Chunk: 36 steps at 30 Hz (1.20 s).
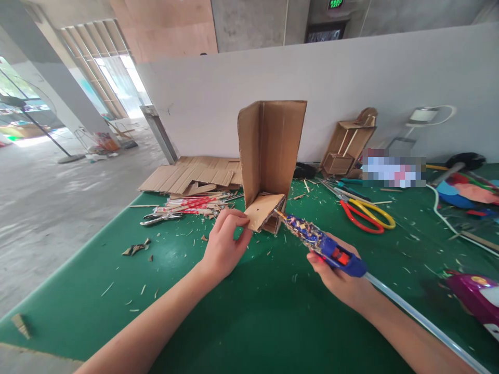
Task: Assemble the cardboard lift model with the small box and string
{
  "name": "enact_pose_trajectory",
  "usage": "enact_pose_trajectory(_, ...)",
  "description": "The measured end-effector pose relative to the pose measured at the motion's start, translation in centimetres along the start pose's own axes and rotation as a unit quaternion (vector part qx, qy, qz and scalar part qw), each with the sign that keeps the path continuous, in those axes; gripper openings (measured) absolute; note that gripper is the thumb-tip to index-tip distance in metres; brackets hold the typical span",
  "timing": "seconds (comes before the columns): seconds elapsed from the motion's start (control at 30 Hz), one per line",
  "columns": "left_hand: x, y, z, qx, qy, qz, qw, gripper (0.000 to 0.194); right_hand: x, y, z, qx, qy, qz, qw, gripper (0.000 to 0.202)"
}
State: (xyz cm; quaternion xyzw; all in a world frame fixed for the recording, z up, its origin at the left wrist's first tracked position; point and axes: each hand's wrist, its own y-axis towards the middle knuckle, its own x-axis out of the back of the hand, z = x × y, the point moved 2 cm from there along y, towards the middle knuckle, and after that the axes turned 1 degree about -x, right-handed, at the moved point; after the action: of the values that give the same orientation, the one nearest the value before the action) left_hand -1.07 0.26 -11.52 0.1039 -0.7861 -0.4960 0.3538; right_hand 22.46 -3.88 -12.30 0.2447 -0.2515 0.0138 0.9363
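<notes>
1. Nearest me, if my forearm snags the long clear glue stick (421, 314), I judge its drag could pull the nozzle aside; it trails over my right arm.
2. Squeezing too hard could, I think, blob the edge, and crumbs could drop off the blue, debris-crusted plastic glue gun (331, 252) into the glue. My right hand (343, 284) is wrapped around it, the tip pointing forward and left.
3. A slack pinch could let the small flat brown cardboard piece (263, 212) tilt, and straying fingers might meet a hot tip. My left hand (226, 244) pinches its near left corner, so the piece extends just ahead and right of those fingertips. The tip is at its right edge; I can't tell whether they touch.
4. A bump through that piece could topple the tall folded brown cardboard stand (278, 145), since neither hand steadies its walls. It rises upright just beyond my left hand.
5. Farther right, well apart from my left hand, lie red-and-yellow-handled metal scissors (353, 201).
</notes>
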Motion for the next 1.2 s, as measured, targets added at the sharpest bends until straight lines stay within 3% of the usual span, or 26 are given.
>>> enact_pose_trajectory(0.23, 0.1, 0.1, -0.4, 0.012, -0.003, 0.005, 1.0, 0.015, 0.5, 0.6, -0.6, -0.006, -0.032, -0.032, 0.999, 0.025)
enact_pose_trajectory(0.53, 0.0, 0.1, -0.2, 0.007, -0.005, 0.006, 1.0, 0.015, 0.4, 0.4, -0.3, -0.015, -0.02, -0.03, 0.999, 0.024)
enact_pose_trajectory(0.9, 0.0, 0.0, 0.0, 0.008, -0.01, 0.016, 1.0, 0.016, -0.4, -0.3, 0.3, 0.048, -0.036, 0.052, 0.997, 0.023)
enact_pose_trajectory(1.2, 0.0, -0.1, 0.2, 0.004, -0.005, 0.013, 1.0, 0.018, -0.8, -0.4, 1.2, 0.097, -0.021, 0.072, 0.993, 0.019)
